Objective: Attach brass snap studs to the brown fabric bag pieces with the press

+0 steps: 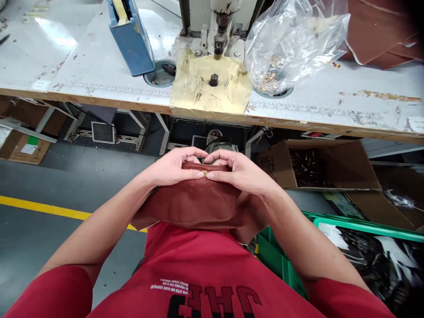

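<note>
A brown leather piece [198, 203] lies over my lap, its upper edge raised between my hands. My left hand [175, 167] grips that edge from the left, thumb on the front and fingers behind. From the right, my right hand [233, 170] pinches the same edge in the same way. Both thumb tips touch a small round gold-coloured metal piece [204, 173] at the middle of the edge. The fingertips of the two hands nearly meet above it.
Ahead stands a press [218, 39] over a taped plate [198, 95] on the workbench [109, 95]. A blue tape dispenser [132, 44] is left of it, a plastic bag [294, 48] with gold-coloured parts right. Cardboard box [351, 165] and green crate [364, 225] stand at right.
</note>
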A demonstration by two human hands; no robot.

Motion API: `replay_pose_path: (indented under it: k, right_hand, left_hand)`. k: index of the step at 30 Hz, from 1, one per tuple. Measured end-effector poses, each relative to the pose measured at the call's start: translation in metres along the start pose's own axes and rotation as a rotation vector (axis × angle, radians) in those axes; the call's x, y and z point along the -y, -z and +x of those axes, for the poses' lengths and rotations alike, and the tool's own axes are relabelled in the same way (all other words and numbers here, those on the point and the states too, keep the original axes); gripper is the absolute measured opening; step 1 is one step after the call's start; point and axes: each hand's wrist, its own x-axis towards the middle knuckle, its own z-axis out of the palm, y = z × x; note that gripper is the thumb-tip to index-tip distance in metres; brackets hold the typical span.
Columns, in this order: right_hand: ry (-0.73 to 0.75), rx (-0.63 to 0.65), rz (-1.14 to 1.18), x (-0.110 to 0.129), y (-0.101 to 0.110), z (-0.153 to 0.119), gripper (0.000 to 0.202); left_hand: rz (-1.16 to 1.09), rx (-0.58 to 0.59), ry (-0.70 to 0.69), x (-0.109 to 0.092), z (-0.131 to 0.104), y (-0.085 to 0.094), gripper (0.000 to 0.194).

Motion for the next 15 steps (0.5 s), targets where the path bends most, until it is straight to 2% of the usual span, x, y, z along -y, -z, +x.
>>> replay_pose_path:
  k: [4,15]
  right_hand:
    - [0.003,-0.027,0.007,-0.0039,-0.0026,0.0029,0.037]
    - [-0.028,0.003,0.014,-0.0059,-0.0021,0.0058,0.037]
  left_hand:
    - [-0.011,-0.019,0.007,0.0052,0.0009,-0.001,0.055]
    - [0.061,-0.057,0.001,0.0075,-0.0008,-0.0015,0.047]
